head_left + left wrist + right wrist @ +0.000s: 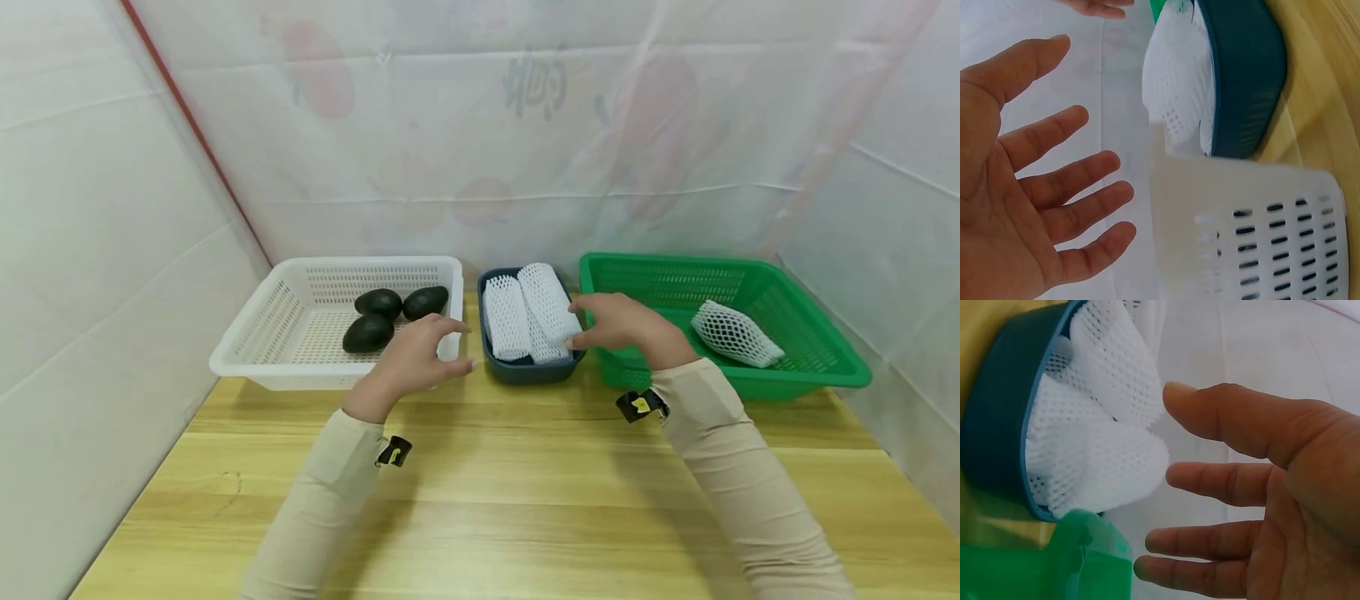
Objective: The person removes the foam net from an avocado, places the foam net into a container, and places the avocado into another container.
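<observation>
My left hand [417, 357], fingers spread apart and holding nothing, hovers by the right end of a white basket [255, 358]. Dark avocados [368, 333] lie inside that basket. In the middle stands a dark blue bin [528, 373] with several white foam net sleeves [508, 318] in it. Beside the bin's right edge is my right hand [619, 323], its fingers extended close to the nearest foam sleeve [1110, 462]; nothing is in its grasp. The green basket [817, 367] on the right has a dark item in a foam net [737, 335] inside.
All the containers stand in a row at the back of a wooden table [510, 500]. A pale sheet [465, 125] hangs behind them, with more sheeting on the left and right. Each wrist carries a black strap [642, 405].
</observation>
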Tool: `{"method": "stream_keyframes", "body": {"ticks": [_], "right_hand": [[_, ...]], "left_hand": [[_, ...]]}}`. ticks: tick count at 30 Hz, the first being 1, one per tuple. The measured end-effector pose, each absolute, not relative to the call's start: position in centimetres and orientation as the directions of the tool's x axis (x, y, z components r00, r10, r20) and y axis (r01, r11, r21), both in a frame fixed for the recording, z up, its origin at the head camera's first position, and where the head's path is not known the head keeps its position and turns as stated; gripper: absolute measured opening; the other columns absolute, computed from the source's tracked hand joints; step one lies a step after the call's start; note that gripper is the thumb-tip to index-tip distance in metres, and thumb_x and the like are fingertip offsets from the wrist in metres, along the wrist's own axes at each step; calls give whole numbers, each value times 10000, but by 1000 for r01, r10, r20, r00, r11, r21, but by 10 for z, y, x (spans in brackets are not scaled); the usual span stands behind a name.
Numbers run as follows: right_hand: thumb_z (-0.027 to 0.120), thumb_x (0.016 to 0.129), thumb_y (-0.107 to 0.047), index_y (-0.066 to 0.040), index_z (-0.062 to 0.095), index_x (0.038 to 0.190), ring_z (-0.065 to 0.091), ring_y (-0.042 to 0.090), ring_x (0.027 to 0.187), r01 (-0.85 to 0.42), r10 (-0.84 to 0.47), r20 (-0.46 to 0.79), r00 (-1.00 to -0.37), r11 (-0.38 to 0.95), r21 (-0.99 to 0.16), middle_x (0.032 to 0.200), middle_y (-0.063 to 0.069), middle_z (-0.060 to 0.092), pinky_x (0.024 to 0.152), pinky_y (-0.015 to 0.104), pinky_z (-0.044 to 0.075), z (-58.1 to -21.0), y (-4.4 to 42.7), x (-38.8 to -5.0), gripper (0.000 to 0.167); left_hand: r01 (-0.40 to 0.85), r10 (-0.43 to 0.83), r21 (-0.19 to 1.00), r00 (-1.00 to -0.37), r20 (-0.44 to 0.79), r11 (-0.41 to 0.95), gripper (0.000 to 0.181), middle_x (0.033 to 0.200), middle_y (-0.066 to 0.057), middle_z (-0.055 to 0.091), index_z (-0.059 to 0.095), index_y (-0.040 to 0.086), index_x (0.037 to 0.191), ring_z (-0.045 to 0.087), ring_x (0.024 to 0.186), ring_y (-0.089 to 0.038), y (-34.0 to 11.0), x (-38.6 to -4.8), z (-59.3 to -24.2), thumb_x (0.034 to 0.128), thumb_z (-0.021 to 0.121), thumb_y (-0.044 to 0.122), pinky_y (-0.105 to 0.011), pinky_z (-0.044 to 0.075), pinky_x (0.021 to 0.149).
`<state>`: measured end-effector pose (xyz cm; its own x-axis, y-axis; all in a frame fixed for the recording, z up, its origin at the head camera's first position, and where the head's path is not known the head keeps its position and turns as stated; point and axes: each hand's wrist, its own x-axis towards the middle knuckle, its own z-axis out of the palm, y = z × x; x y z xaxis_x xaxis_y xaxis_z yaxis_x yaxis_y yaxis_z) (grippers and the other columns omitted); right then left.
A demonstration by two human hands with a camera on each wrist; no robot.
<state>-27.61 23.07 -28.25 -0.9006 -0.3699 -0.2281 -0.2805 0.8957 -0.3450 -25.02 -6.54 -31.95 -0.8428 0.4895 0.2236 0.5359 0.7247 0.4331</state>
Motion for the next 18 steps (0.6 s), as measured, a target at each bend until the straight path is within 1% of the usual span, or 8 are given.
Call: {"method": "stream_keyframes", "body": {"ticks": [5,11,15,18], "right_hand": [[649,877,-302,-5,443,1341,440,412,1151,-253,-344,-229,-911,902,-349,1346,251,414,860,531,401,-280,239,-281,588],[637,885,-321,1,419,1356,375,449,1200,-240,-328,-243,-913,913,-331,1371,261,373,878,559,380,-274,251,-287,611],[634,885,-326,25,408,1355,372,457,1195,-238,-329,-247,-912,911,-337,1372,275,357,878,565,375,-271,260,-292,628],[629,888,-324,36,401,1351,369,467,1189,-231,-323,-253,-912,914,-335,1376,289,339,877,572,371,-270,267,-297,629]], "left_hand": [[558,509,431,-828,235,709,484,1201,-87,567,620,111,1204,527,1079,-249,-57,-251,-321,802,707,368,-423,443,852],[564,514,424,-824,236,709,495,1173,-69,578,622,139,1206,536,1043,-226,-49,-251,-324,799,703,407,-406,450,829],[566,520,420,-823,230,709,507,1200,-80,567,616,125,1216,512,1094,-233,-44,-249,-326,803,701,405,-412,442,857],[580,532,395,-813,235,712,502,1214,-81,566,617,129,1214,513,1105,-233,-40,-248,-327,808,697,412,-403,440,872]]}}
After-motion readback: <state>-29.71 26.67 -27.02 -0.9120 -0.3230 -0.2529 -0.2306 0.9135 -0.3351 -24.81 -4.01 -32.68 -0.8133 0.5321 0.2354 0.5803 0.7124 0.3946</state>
